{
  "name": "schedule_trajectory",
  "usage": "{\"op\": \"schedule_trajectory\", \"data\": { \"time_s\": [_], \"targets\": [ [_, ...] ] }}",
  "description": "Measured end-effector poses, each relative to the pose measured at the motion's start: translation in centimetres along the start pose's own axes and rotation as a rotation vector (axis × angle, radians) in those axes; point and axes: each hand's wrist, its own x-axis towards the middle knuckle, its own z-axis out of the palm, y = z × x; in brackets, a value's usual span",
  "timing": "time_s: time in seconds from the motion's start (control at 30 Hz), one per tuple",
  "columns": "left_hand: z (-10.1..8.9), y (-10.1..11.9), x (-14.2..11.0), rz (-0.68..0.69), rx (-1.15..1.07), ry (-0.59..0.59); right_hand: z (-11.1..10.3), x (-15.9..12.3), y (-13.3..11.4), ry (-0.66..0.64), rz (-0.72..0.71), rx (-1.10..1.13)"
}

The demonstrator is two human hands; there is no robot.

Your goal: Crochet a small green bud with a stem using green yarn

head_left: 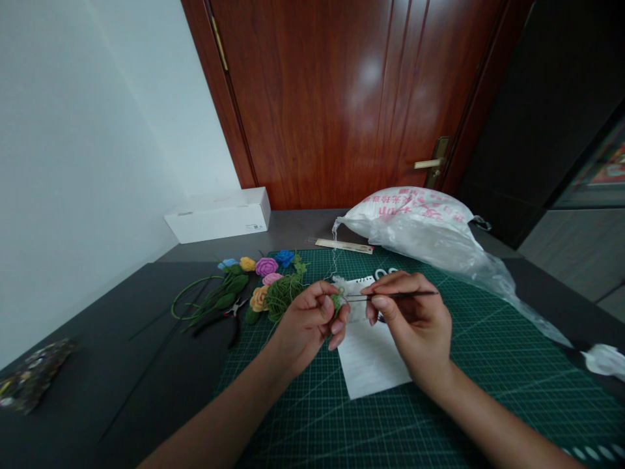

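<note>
And we're at the desk, mat on top, prob. to guard the surface. Bag's at 1 o'clock, box at 10, both clear of the work. Paper at 6, beneath and between L hand and R hand, maybe for quick ref. Yarn at 9, pliers just beyond, out of the way; scissors at 1, partly blocked by R hand. Now the thin dark tool: R hand's closed on it, likely for fine ctrl. Smallest, the green piece, dead centre, pinched in L hand, prob. steadied for the tip.
</note>
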Motion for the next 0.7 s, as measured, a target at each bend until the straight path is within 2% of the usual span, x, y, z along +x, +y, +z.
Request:
{"op": "schedule_trajectory", "data": {
  "time_s": [0.47,0.7],
  "targets": [
    [0.39,-0.03,-0.23,0.009,0.033,-0.010,0.16,-0.01,-0.02,-0.031,-0.036,-0.030],
    [0.26,0.01,-0.38,0.019,0.039,-0.022,0.21,0.33,-0.67,-0.083,-0.182,-0.133]
  ]
}}
